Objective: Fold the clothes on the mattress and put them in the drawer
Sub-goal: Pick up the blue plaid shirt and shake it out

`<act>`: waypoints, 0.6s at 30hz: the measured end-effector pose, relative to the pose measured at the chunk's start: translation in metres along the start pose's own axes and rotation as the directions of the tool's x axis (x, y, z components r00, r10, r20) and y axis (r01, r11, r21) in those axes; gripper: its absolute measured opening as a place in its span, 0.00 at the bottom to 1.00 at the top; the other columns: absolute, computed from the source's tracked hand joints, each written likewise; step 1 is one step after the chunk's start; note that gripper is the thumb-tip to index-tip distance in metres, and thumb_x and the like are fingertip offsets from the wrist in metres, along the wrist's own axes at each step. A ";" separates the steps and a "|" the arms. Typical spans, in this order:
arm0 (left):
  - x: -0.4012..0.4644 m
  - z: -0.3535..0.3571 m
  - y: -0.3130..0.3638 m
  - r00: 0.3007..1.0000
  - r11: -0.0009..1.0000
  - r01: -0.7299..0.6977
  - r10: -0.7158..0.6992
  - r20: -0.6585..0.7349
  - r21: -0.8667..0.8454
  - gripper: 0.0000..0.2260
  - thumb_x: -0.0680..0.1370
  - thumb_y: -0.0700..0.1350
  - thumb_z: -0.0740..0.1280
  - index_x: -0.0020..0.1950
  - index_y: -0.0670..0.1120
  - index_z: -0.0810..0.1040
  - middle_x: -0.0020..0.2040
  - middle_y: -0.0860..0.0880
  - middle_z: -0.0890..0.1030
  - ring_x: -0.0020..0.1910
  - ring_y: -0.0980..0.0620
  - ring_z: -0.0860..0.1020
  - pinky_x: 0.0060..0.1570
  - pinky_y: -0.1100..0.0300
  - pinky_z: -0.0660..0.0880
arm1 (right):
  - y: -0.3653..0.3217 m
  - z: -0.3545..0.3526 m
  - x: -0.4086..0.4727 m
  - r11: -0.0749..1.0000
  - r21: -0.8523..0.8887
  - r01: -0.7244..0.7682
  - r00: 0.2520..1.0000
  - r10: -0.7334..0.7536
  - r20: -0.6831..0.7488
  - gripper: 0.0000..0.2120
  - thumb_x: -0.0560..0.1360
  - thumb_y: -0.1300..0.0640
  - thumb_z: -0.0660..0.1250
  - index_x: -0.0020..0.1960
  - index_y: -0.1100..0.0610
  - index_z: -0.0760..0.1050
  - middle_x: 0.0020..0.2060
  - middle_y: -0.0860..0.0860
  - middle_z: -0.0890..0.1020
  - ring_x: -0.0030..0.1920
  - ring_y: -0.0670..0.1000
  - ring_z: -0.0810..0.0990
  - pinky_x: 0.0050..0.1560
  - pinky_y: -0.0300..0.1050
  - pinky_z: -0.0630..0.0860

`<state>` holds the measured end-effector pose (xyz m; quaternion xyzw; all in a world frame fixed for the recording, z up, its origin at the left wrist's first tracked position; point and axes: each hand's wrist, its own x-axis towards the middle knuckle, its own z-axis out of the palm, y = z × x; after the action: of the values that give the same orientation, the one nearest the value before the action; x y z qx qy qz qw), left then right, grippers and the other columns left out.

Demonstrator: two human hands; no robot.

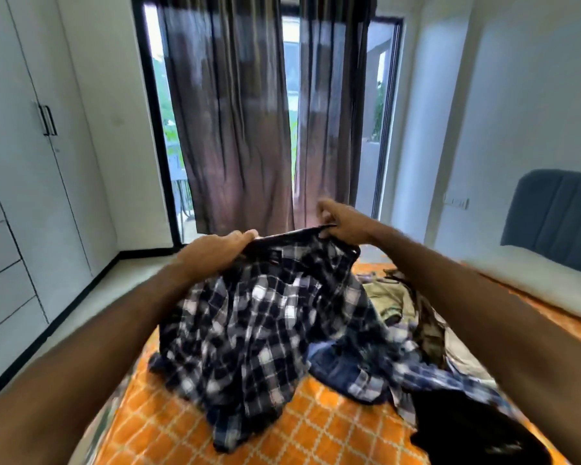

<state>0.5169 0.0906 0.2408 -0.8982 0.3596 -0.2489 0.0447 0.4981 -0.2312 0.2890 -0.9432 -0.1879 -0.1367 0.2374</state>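
My left hand (215, 251) and right hand (341, 223) pinch closed on the top edge of the soft navy-and-white checked cotton shirt (265, 317), which hangs limp below my grip onto the orange patterned mattress (316, 431); light, floppy, best held by the shoulders.

Both arms outstretched, left hand (215, 251) and right hand (341, 226) clenched.

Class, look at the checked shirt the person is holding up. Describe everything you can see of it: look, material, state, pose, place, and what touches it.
The checked shirt is dark navy and white plaid, seemingly soft woven cloth, rumpled and unfolded. The left hand and right hand pinch its dark top edge, stretching it taut between them. The rest hangs down crumpled, its lower part resting on the orange patterned bedsheet, beside a pile of other clothes. Motion blur hides finer details.
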 end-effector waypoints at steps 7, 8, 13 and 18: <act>-0.020 -0.033 -0.026 0.998 0.957 0.064 -0.061 0.021 -0.284 0.08 0.85 0.50 0.55 0.62 0.52 0.60 0.43 0.49 0.79 0.34 0.53 0.75 0.38 0.58 0.69 | -0.030 -0.032 -0.007 0.976 -0.176 0.129 0.981 -0.100 0.164 0.21 0.73 0.55 0.78 0.51 0.56 0.66 0.40 0.45 0.76 0.40 0.42 0.73 0.37 0.43 0.68; -0.022 -0.036 -0.027 0.998 0.960 0.056 -0.061 -0.012 -0.275 0.08 0.85 0.50 0.55 0.61 0.50 0.60 0.41 0.50 0.77 0.33 0.54 0.75 0.35 0.60 0.68 | -0.033 -0.032 -0.008 0.970 -0.176 0.169 0.977 -0.142 0.157 0.18 0.74 0.56 0.77 0.49 0.56 0.67 0.39 0.45 0.76 0.39 0.42 0.74 0.38 0.45 0.69; -0.014 -0.067 -0.023 0.984 0.962 0.053 -0.095 -0.148 -0.268 0.05 0.81 0.42 0.60 0.48 0.50 0.65 0.37 0.55 0.72 0.33 0.58 0.71 0.33 0.64 0.65 | -0.054 -0.032 0.001 0.871 -0.358 0.335 0.936 -0.263 0.235 0.22 0.71 0.75 0.62 0.48 0.52 0.85 0.44 0.44 0.82 0.43 0.45 0.79 0.49 0.36 0.76; 0.011 -0.087 -0.029 0.994 0.996 0.046 -0.053 0.099 0.073 0.10 0.77 0.38 0.64 0.37 0.48 0.71 0.40 0.52 0.72 0.36 0.53 0.72 0.34 0.64 0.61 | -0.080 -0.049 0.020 0.859 -0.474 0.194 0.956 -0.057 0.287 0.22 0.78 0.67 0.65 0.68 0.52 0.78 0.56 0.53 0.81 0.52 0.54 0.80 0.56 0.48 0.78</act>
<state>0.5003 0.1134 0.3285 -0.9161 0.3257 -0.2165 0.0883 0.4746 -0.1845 0.3690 -0.9676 -0.2376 -0.0693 -0.0502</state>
